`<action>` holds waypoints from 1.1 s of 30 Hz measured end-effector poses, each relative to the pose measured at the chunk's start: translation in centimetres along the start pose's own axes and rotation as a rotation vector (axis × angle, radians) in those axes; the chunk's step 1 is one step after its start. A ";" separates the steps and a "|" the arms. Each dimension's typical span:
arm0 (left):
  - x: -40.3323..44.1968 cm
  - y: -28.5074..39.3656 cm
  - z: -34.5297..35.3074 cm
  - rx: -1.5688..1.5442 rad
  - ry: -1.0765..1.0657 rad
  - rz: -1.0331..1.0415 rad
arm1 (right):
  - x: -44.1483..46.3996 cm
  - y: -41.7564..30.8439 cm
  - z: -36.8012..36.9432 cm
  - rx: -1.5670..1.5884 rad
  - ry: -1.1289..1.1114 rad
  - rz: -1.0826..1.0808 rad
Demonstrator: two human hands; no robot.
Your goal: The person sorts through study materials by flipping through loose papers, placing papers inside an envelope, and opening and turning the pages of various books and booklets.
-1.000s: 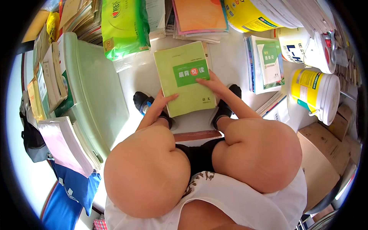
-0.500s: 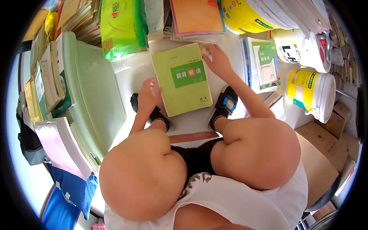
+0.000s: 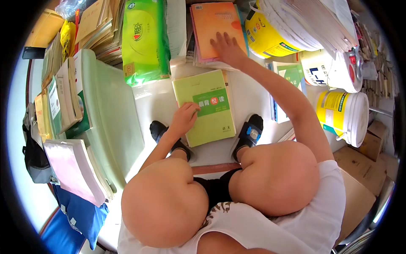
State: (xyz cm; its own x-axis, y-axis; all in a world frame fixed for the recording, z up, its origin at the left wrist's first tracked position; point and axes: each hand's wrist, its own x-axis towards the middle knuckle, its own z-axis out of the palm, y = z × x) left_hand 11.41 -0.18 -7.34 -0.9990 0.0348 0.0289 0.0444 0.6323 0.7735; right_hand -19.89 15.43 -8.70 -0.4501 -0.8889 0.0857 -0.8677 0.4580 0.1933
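A light green book [image 3: 211,126] with a darker green title box lies on the white floor between my feet, on top of at least one other book. My left hand [image 3: 185,117] rests on its left side, fingers lying together across the cover and nothing gripped. Farther off, my right hand [image 3: 229,49] lies with spread fingers on an orange book [image 3: 210,22]. That book tops a stack with pink and blue edges showing beneath.
A green tissue pack [image 3: 146,40] stands left of the orange stack. Yellow-and-white buckets [image 3: 344,112] line the right side near cardboard boxes [image 3: 359,167]. A pale green bin [image 3: 112,106] and a pink-covered book stack [image 3: 72,169] are at left.
My right hand has left the green book's upper right edge and reached forward onto the orange book. My left hand has shifted from beside the green book onto its cover.
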 end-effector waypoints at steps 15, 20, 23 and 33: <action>-0.2 -0.2 0.4 -0.048 0.073 -0.034 | -0.6 1.6 0.1 0.006 0.142 -0.182; 0.1 0.2 0.3 -0.044 0.078 -0.053 | -0.9 2.8 -2.2 0.262 0.080 -0.145; -0.2 -0.2 0.5 0.000 0.057 -0.040 | -2.2 3.8 -4.8 0.336 0.239 0.071; 4.7 6.2 -6.2 0.163 0.412 0.025 | -8.5 2.8 -23.0 0.393 0.627 0.271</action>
State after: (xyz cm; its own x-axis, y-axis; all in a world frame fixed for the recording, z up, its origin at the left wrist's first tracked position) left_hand 6.93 -0.88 1.51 -0.9160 -0.2389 0.3222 0.0366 0.7502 0.6603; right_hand -13.61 23.97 13.58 -0.5548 -0.5331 0.6387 -0.8086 0.5262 -0.2632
